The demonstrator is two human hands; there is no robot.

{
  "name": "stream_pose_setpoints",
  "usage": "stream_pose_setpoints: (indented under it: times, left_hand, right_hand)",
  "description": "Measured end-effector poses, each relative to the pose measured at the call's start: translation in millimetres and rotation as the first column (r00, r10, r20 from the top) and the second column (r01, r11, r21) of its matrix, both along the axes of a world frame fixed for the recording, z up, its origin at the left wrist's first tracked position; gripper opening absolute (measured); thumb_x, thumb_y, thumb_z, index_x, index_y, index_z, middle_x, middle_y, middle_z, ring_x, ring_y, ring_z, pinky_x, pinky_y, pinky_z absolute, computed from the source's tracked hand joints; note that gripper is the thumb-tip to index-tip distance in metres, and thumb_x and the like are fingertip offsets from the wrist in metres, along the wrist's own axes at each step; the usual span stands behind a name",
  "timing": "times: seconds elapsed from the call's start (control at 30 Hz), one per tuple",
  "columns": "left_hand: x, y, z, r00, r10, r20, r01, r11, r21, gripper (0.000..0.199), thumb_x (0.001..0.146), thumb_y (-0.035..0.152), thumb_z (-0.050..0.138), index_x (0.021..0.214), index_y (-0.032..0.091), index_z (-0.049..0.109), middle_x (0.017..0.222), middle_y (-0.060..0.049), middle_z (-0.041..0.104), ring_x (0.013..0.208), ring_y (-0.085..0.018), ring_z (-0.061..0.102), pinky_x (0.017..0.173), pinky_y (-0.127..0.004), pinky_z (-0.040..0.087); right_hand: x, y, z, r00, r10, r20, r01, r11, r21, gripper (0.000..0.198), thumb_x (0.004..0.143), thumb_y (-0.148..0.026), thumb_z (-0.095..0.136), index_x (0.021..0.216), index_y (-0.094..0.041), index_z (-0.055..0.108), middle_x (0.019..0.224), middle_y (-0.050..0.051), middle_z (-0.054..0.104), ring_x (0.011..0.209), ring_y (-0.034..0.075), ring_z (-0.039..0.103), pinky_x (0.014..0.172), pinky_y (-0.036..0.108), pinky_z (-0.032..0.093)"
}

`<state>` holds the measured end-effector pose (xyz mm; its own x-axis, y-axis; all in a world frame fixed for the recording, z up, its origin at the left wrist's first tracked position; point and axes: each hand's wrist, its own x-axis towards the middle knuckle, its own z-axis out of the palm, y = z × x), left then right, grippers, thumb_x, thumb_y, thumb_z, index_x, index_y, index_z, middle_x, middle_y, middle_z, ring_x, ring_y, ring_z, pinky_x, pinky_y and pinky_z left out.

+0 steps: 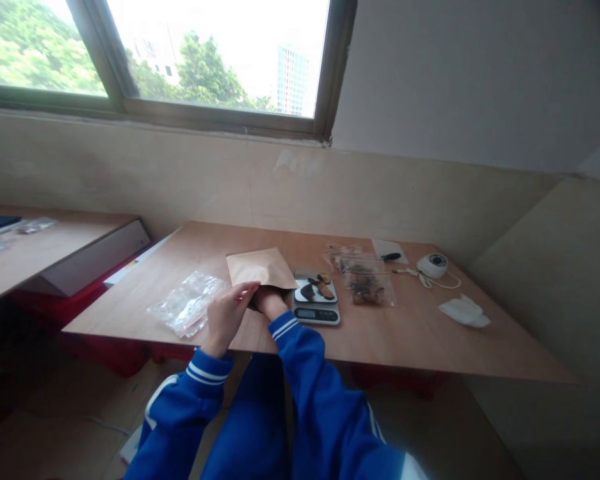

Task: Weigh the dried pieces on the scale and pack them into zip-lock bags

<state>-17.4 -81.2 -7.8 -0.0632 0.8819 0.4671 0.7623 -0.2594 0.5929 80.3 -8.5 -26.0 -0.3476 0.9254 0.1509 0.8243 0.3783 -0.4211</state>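
A brown paper bag lies on the table with its dark mouth toward me. My left hand pinches the left edge of that mouth between thumb and fingers. Into the opening reaches my right hand; its fingers are hidden inside the bag, so what they hold does not show. Just right of it stands a kitchen scale, with several dark and brown dried slices on its plate. Left of my left hand are clear plastic zip bags, which look flat.
Several zip bags of dried brown pieces lie right of the scale. Beyond are a green-and-black tool on white paper, a white round device with a cable, and a crumpled white cloth or tissue. Another table stands left, across a gap.
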Motion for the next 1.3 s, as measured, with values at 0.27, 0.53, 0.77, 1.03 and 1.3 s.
stream_pose_setpoints:
  times: [0.27, 0.53, 0.77, 1.03, 1.3]
  left_hand:
    - [4.7, 0.5, 8.4, 0.998, 0.063, 0.015, -0.062, 0.998, -0.024, 0.023, 0.087, 0.042, 0.055, 0.095, 0.032, 0.074, 0.086, 0.004, 0.076, 0.069, -0.015, 0.068, 0.061, -0.022, 0.045]
    - [10.1, 3.5, 15.0, 0.996, 0.087, 0.005, -0.087, 0.996, -0.036, 0.021, 0.086, 0.041, 0.057, 0.095, 0.032, 0.074, 0.077, 0.003, 0.075, 0.067, -0.015, 0.068, 0.059, -0.022, 0.043]
    - [11.5, 3.1, 16.0, 0.999, 0.036, 0.029, -0.035, 0.998, -0.043, 0.023, 0.086, 0.042, 0.055, 0.095, 0.032, 0.074, 0.080, 0.004, 0.075, 0.068, -0.015, 0.068, 0.060, -0.022, 0.044]
    - [9.9, 3.2, 14.5, 0.998, 0.059, 0.029, -0.058, 0.997, -0.051, 0.022, 0.085, 0.043, 0.056, 0.094, 0.032, 0.074, 0.079, 0.003, 0.075, 0.068, -0.016, 0.068, 0.061, -0.022, 0.045]
    - [5.6, 5.2, 9.9, 0.998, 0.038, 0.042, -0.036, 0.998, -0.048, 0.022, 0.086, 0.042, 0.056, 0.094, 0.033, 0.073, 0.083, 0.005, 0.076, 0.073, -0.015, 0.069, 0.062, -0.022, 0.045]
  right_hand:
    - [23.7, -37.3, -3.8, 0.945, -0.116, -0.305, 0.126, 0.992, 0.012, 0.025, 0.089, -0.013, 0.048, 0.106, -0.014, 0.067, 0.100, 0.015, 0.070, 0.092, 0.028, 0.066, 0.081, 0.036, 0.052]
    - [33.0, -65.8, 4.3, 0.880, -0.173, -0.443, 0.233, 0.969, 0.084, 0.024, 0.088, -0.014, 0.052, 0.109, -0.016, 0.063, 0.114, 0.014, 0.060, 0.100, 0.026, 0.061, 0.086, 0.038, 0.051]
    - [37.6, -70.7, -9.1, 0.893, -0.140, -0.427, 0.225, 0.962, 0.155, 0.021, 0.091, -0.015, 0.048, 0.099, -0.019, 0.068, 0.096, 0.009, 0.067, 0.092, 0.025, 0.059, 0.083, 0.039, 0.050]
    - [57.6, -94.4, 0.7, 0.837, -0.138, -0.529, 0.331, 0.898, 0.289, 0.021, 0.092, -0.031, 0.053, 0.100, -0.024, 0.071, 0.090, 0.007, 0.063, 0.087, 0.022, 0.056, 0.086, 0.040, 0.044]
    - [100.0, -101.2, 19.3, 0.552, -0.153, -0.820, 0.445, 0.886, 0.134, 0.027, 0.087, -0.042, 0.058, 0.090, -0.020, 0.072, 0.091, 0.006, 0.063, 0.083, 0.019, 0.060, 0.076, 0.032, 0.050]
